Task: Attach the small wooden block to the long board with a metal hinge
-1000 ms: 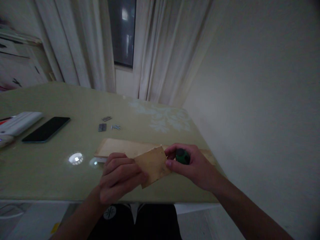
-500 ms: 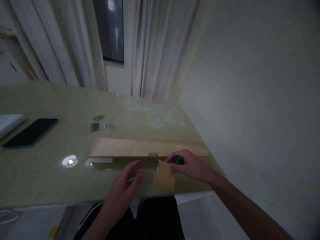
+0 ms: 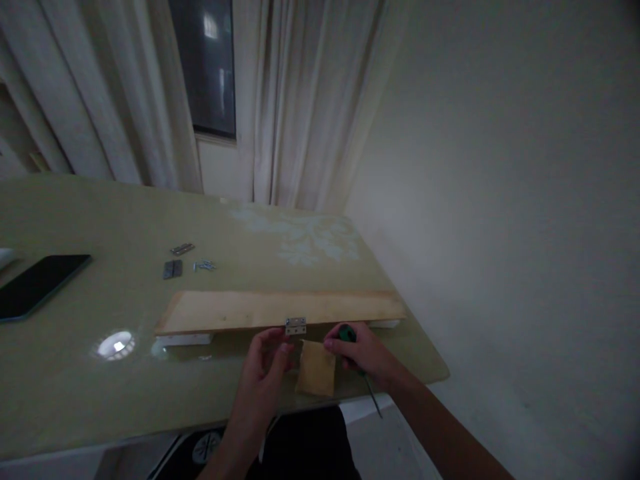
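Observation:
A long pale wooden board (image 3: 265, 307) lies across the table, with a small metal hinge (image 3: 295, 326) on its near edge. Both leaves of the hinge show. My left hand (image 3: 265, 373) is beside the hinge, fingertips near its left end, thumb and fingers curved apart with nothing seen between them. I cannot tell if a fingertip touches it. My right hand (image 3: 367, 353) grips a green-handled screwdriver (image 3: 347, 333), its shaft pointing down towards me. Between its thumb and finger is a tan square piece (image 3: 317, 369), material unclear, hanging off the near side of the board.
White blocks (image 3: 186, 340) support the board's ends. Beyond it lie several screws (image 3: 204, 265), a grey hinge (image 3: 173, 269) and more metal hardware (image 3: 183, 249). A dark tablet (image 3: 43, 285) rests at the left. A wall (image 3: 475, 233) rises along the right.
My left hand has moved up to the hinge, whose second leaf now shows. My right hand has turned, bringing the screwdriver's shaft into sight. The view has shifted slightly.

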`<state>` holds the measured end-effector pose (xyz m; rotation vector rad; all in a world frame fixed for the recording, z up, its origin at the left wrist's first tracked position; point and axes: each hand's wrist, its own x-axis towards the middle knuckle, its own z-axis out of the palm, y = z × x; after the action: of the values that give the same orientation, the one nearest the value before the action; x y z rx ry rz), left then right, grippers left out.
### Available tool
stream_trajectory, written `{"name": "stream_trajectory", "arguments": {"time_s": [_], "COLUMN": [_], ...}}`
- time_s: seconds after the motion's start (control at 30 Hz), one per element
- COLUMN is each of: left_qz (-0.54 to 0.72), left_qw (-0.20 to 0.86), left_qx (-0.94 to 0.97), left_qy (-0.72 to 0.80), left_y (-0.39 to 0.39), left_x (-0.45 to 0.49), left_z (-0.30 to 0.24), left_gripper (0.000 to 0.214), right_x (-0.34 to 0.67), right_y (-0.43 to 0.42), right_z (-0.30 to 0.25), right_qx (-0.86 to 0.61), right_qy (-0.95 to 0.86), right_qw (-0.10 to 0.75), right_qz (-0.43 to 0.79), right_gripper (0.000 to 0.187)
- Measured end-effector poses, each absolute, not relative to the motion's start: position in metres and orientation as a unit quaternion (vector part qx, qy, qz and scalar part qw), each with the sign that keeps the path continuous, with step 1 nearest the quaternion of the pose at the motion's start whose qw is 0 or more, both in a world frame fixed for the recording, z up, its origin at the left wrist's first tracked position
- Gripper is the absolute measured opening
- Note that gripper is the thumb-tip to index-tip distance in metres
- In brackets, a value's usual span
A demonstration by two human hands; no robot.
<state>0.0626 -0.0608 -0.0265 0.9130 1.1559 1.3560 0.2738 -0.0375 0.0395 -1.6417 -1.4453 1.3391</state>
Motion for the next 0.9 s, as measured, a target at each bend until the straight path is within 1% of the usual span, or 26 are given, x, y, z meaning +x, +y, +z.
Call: {"name": "stream_trajectory", "arguments": {"time_s": [0.17, 0.33, 0.53, 0.63, 0.77, 0.9], "left_qz": [0.548, 0.535, 0.513, 0.512, 0.514, 0.518], "left_qw": [0.546, 0.519, 0.467, 0.471, 0.51, 0.477], "left_qx": [0.388, 0.44, 0.487, 0.505, 0.484, 0.494], "left_qy": [0.501, 0.501, 0.531, 0.511, 0.492, 0.51], "left_y": [-0.058, -0.053, -0.047, -0.048, -0.051, -0.054], "left_x": [0.061, 0.053, 0.044, 0.042, 0.041, 0.041], "left_z": [-0.021, -0.009, -0.01, -0.009, -0.008, -0.01], "left_gripper": [0.065, 0.05, 0.043, 0.036, 0.038, 0.034], "right_x": [0.261, 0.253, 0.247, 0.242, 0.232, 0.226], "right_y": [-0.035, -0.037, -0.039, -0.04, -0.041, -0.044], "right_z": [0.034, 0.035, 0.029, 0.027, 0.024, 0.018], "right_qx": [-0.607, -0.591, -0.598, -0.6, -0.599, -0.592], "right_qy": [-0.503, -0.483, -0.45, -0.435, -0.409, -0.389], "right_qw": [0.309, 0.331, 0.367, 0.384, 0.42, 0.447], "right_qz": [0.533, 0.555, 0.553, 0.55, 0.546, 0.546], "right_gripper": [0.03, 0.031, 0.035, 0.037, 0.038, 0.039]}}
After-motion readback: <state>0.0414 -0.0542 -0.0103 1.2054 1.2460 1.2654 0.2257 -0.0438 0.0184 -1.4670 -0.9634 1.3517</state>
